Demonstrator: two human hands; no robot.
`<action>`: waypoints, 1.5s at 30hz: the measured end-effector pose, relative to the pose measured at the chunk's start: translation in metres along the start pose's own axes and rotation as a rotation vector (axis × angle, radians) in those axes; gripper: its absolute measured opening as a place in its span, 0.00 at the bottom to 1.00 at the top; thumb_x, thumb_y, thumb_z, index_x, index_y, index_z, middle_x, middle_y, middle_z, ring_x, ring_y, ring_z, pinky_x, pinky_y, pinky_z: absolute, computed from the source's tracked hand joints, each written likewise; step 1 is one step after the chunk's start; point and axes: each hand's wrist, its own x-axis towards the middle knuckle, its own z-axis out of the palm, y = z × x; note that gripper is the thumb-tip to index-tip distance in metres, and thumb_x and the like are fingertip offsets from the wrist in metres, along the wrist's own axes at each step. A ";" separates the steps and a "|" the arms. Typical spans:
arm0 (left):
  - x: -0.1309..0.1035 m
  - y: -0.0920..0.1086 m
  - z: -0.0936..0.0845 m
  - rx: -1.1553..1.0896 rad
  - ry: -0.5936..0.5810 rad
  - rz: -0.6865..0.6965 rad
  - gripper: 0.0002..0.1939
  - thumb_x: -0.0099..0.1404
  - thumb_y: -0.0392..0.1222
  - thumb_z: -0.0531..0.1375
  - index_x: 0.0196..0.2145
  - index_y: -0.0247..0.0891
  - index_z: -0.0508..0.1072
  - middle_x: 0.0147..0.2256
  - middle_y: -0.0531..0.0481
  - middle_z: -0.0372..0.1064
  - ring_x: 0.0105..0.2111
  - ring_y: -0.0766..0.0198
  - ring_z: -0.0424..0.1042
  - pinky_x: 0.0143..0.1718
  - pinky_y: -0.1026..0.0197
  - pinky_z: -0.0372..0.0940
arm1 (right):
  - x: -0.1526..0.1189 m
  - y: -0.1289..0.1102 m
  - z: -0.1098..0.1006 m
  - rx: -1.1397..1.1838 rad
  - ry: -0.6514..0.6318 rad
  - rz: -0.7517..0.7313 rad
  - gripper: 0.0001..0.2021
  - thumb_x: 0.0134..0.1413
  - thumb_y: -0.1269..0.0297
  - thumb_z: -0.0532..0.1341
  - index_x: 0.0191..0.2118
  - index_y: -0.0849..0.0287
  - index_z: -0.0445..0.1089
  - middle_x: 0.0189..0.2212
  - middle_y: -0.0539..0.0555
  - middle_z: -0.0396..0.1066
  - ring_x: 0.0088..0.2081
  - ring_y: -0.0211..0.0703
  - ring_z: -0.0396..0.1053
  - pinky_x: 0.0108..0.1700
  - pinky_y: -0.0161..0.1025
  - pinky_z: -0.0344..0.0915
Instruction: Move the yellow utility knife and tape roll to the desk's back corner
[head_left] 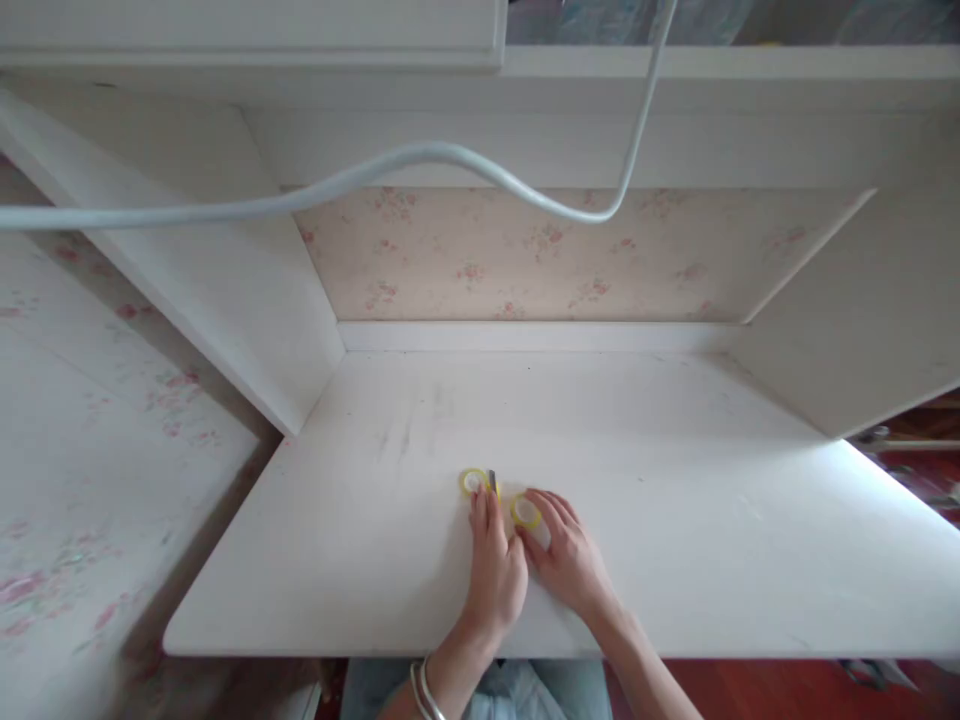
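Note:
My left hand (497, 575) rests low over the white tabletop with its fingers together, pointing away from me. At its fingertips, a small yellow tool with a dark grey end (493, 481) sticks out; it looks gripped, though most of it is hidden under the fingers. Just left of it lies a yellow-edged roll of tape (464, 482), close to the fingertips. My right hand (571, 558) curls its thumb and fingers around a second yellow-edged roll of tape (514, 513). Both thumbs nearly meet between the hands.
The white desk (645, 580) has dark smudges towards the back. White side panels (217, 270) flank it, and a shelf (712, 62) runs overhead. A white cable (442, 152) crosses the upper view in front of the flowered wall (540, 260).

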 end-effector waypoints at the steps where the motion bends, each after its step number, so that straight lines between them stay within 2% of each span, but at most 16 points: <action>1: -0.001 -0.001 0.000 -0.020 0.006 0.006 0.32 0.61 0.30 0.46 0.63 0.27 0.47 0.66 0.39 0.33 0.65 0.57 0.32 0.65 0.49 0.38 | 0.001 0.002 0.001 -0.005 0.005 0.005 0.19 0.55 0.66 0.56 0.53 0.56 0.62 0.49 0.58 0.67 0.52 0.48 0.63 0.54 0.49 0.62; 4: 0.002 -0.005 -0.008 -0.040 0.046 0.074 0.31 0.60 0.29 0.47 0.62 0.32 0.51 0.65 0.41 0.39 0.65 0.56 0.38 0.64 0.47 0.42 | 0.004 0.004 0.002 -0.022 -0.027 0.022 0.19 0.55 0.66 0.56 0.53 0.56 0.62 0.48 0.57 0.68 0.52 0.48 0.63 0.55 0.48 0.61; 8: 0.025 -0.018 -0.039 0.081 0.114 0.298 0.30 0.57 0.26 0.49 0.58 0.37 0.58 0.61 0.43 0.50 0.63 0.57 0.48 0.63 0.47 0.49 | 0.003 0.006 0.005 -0.041 -0.055 0.054 0.22 0.54 0.64 0.57 0.55 0.56 0.60 0.50 0.57 0.67 0.52 0.48 0.63 0.56 0.48 0.60; 12: 0.053 -0.031 -0.068 0.302 0.030 0.471 0.29 0.56 0.26 0.52 0.56 0.37 0.60 0.58 0.41 0.55 0.60 0.54 0.53 0.60 0.45 0.54 | -0.002 0.010 0.007 -0.016 -0.041 0.069 0.27 0.51 0.60 0.60 0.57 0.56 0.58 0.53 0.57 0.64 0.54 0.50 0.61 0.56 0.50 0.59; 15: 0.061 -0.033 -0.074 0.371 -0.018 0.566 0.24 0.58 0.29 0.56 0.53 0.39 0.62 0.52 0.43 0.63 0.55 0.55 0.60 0.57 0.45 0.58 | -0.007 0.013 0.008 0.050 -0.009 0.101 0.25 0.53 0.63 0.58 0.57 0.55 0.57 0.53 0.57 0.64 0.55 0.49 0.61 0.56 0.49 0.59; 18: 0.058 -0.030 -0.072 0.360 0.032 0.557 0.19 0.60 0.33 0.58 0.49 0.39 0.64 0.47 0.44 0.67 0.50 0.56 0.65 0.53 0.48 0.62 | -0.010 0.016 0.008 0.126 0.054 0.172 0.21 0.55 0.64 0.56 0.55 0.54 0.58 0.52 0.56 0.64 0.54 0.48 0.61 0.55 0.48 0.61; 23: 0.047 -0.015 -0.067 0.277 0.162 0.489 0.21 0.62 0.38 0.59 0.52 0.38 0.61 0.47 0.43 0.66 0.49 0.55 0.66 0.51 0.49 0.63 | -0.012 0.018 0.007 0.257 0.083 0.302 0.18 0.56 0.64 0.53 0.53 0.53 0.60 0.51 0.56 0.64 0.51 0.46 0.64 0.45 0.43 0.68; 26: 0.041 0.002 -0.061 0.254 0.087 0.525 0.23 0.60 0.40 0.60 0.53 0.39 0.60 0.47 0.44 0.66 0.49 0.56 0.65 0.52 0.50 0.62 | -0.012 0.019 0.007 0.316 0.098 0.364 0.18 0.54 0.66 0.52 0.52 0.54 0.61 0.49 0.56 0.66 0.49 0.45 0.65 0.42 0.39 0.68; 30: 0.037 0.017 -0.045 0.294 -0.049 0.570 0.27 0.56 0.38 0.64 0.52 0.40 0.61 0.45 0.46 0.69 0.47 0.54 0.67 0.50 0.49 0.63 | -0.013 0.022 0.008 0.334 0.095 0.381 0.20 0.52 0.68 0.52 0.52 0.54 0.60 0.49 0.55 0.66 0.49 0.45 0.65 0.41 0.38 0.68; 34: 0.038 0.019 -0.035 0.353 -0.109 0.576 0.29 0.54 0.37 0.64 0.53 0.41 0.61 0.44 0.46 0.70 0.47 0.52 0.66 0.51 0.46 0.61 | -0.011 0.021 0.009 0.244 0.066 0.285 0.26 0.44 0.74 0.52 0.53 0.53 0.58 0.50 0.55 0.65 0.51 0.46 0.63 0.49 0.44 0.65; 36: 0.037 0.020 -0.037 0.345 -0.120 0.578 0.30 0.54 0.36 0.64 0.54 0.41 0.61 0.46 0.46 0.69 0.48 0.52 0.65 0.51 0.46 0.60 | -0.008 0.019 0.008 0.181 0.048 0.221 0.29 0.42 0.74 0.53 0.54 0.53 0.58 0.50 0.55 0.65 0.52 0.47 0.62 0.53 0.47 0.61; 39: 0.036 0.018 -0.047 0.281 -0.117 0.589 0.31 0.54 0.34 0.63 0.55 0.41 0.59 0.50 0.46 0.66 0.52 0.54 0.62 0.55 0.47 0.58 | -0.005 0.016 0.007 0.094 -0.011 0.158 0.30 0.43 0.72 0.57 0.56 0.55 0.56 0.51 0.56 0.65 0.52 0.49 0.62 0.54 0.48 0.59; 41: 0.035 0.012 -0.058 0.226 -0.099 0.560 0.28 0.56 0.33 0.61 0.54 0.41 0.60 0.51 0.46 0.65 0.53 0.56 0.62 0.56 0.49 0.58 | -0.003 0.014 0.007 0.044 -0.046 0.141 0.29 0.44 0.68 0.59 0.56 0.55 0.56 0.51 0.57 0.65 0.53 0.50 0.61 0.54 0.49 0.58; 45: 0.029 -0.012 -0.080 0.141 -0.039 0.401 0.17 0.62 0.33 0.54 0.49 0.40 0.64 0.45 0.45 0.67 0.47 0.58 0.67 0.51 0.50 0.63 | 0.001 0.011 0.009 -0.041 -0.040 0.201 0.27 0.49 0.58 0.61 0.55 0.55 0.57 0.50 0.57 0.66 0.52 0.52 0.62 0.52 0.50 0.59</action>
